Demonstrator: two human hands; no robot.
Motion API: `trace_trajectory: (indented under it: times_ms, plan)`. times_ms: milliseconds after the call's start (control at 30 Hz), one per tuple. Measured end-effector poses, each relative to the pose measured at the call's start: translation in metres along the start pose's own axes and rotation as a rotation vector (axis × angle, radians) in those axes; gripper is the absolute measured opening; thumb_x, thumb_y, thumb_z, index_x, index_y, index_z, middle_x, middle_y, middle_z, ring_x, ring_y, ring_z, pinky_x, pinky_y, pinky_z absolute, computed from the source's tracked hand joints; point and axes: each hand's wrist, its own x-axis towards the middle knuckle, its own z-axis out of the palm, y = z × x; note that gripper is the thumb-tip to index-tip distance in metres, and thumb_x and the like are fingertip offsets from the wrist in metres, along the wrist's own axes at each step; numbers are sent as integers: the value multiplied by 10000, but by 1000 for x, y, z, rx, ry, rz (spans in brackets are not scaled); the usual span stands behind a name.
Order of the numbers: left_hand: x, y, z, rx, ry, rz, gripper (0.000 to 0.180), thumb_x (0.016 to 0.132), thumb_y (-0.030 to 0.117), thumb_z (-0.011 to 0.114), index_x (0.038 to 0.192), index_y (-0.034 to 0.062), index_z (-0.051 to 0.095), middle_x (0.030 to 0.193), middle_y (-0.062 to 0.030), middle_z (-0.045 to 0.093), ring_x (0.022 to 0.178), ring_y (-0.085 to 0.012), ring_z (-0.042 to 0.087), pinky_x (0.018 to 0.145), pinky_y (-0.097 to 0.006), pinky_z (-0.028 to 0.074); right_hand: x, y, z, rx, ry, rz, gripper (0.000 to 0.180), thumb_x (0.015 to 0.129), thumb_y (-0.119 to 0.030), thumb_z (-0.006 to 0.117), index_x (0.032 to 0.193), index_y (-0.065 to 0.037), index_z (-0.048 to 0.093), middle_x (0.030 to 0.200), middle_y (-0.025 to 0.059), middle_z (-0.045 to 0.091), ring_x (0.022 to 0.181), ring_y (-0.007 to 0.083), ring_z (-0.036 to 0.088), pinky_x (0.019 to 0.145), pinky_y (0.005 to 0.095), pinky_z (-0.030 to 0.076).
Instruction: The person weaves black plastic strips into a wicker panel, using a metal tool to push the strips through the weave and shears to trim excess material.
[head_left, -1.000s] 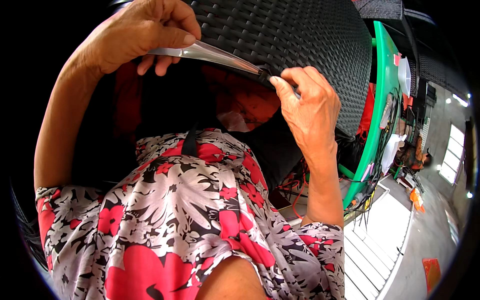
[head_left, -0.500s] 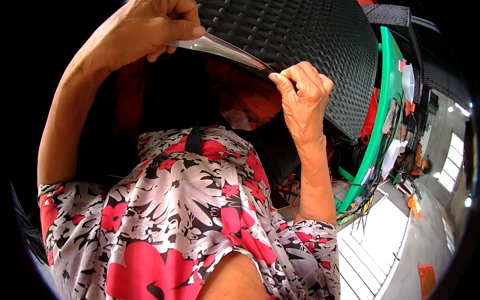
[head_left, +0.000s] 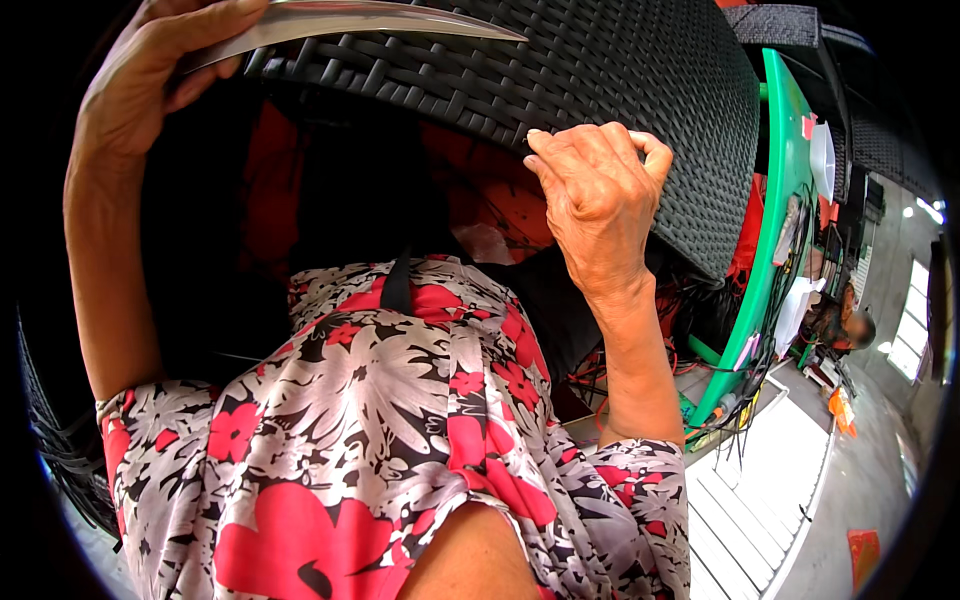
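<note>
Being held in the left hand (head_left: 145,75), a metal tool (head_left: 370,18) is seen at the near edge of a black woven piece (head_left: 610,85). Tool: slim, silver, shiny, smooth, gently curved, hollowed along its length, narrowed to a point at the right end. Its tip is aimed right, over the weave, inward of the near edge; whether the weave is touched can't be told. The woven piece is made of flat, glossy black strands, tightly crossed, with its near edge curved by the lens.

Left hand: wrapped around the tool's wide end, thumb along it, fingers partly cut off by the top of the view. Left forearm is raised almost upright, wrist bent toward the right. Right hand (head_left: 605,190): placed at the near edge, well apart from the tool's tip, back of the hand turned up, fingers curled, thumb and index brought close together. Whether a strand is pinched there can't be told. Right forearm is raised, leaned slightly left.

A floral garment (head_left: 350,400) is worn. Beyond the woven piece's right edge, a green board (head_left: 786,130) is seen, with a white dish (head_left: 822,152) beside it.
</note>
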Motion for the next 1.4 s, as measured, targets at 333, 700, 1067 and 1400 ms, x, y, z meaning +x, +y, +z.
trace_trajectory:
  times_ms: [333, 700, 1067, 1400]
  plan:
    - [-33, 24, 28, 139, 39, -70, 272, 861, 264, 598, 690, 55, 571, 526, 33, 438, 382, 3, 299, 345, -163, 189, 37, 2, -35, 673, -19, -43, 124, 692, -11, 710, 755, -55, 613, 767, 22, 595, 749, 135, 574, 709, 287, 405]
    - [-53, 83, 47, 187, 52, -133, 161, 881, 156, 580, 864, 12, 649, 544, 7, 506, 369, 2, 356, 332, -149, 218, 5, -1, -21, 1562, 239, 406, 130, 886, -115, 609, 909, -28, 515, 657, 35, 580, 578, 92, 556, 513, 190, 451]
    - [-63, 68, 68, 440, 121, -8, 131, 878, 47, 544, 889, -25, 653, 590, -9, 533, 459, -52, 441, 431, -203, 338, -26, -12, 18, 1489, 326, 450, 57, 896, -20, 560, 949, -8, 577, 706, 3, 554, 616, 60, 508, 589, 188, 433]
    - [-38, 86, 58, 706, -97, 242, 102, 844, -1, 567, 911, -42, 633, 688, -70, 597, 531, -113, 517, 482, -239, 397, -36, -12, 18, 1509, 257, 516, 80, 893, -15, 556, 965, 14, 575, 707, 11, 558, 616, 68, 511, 585, 190, 430]
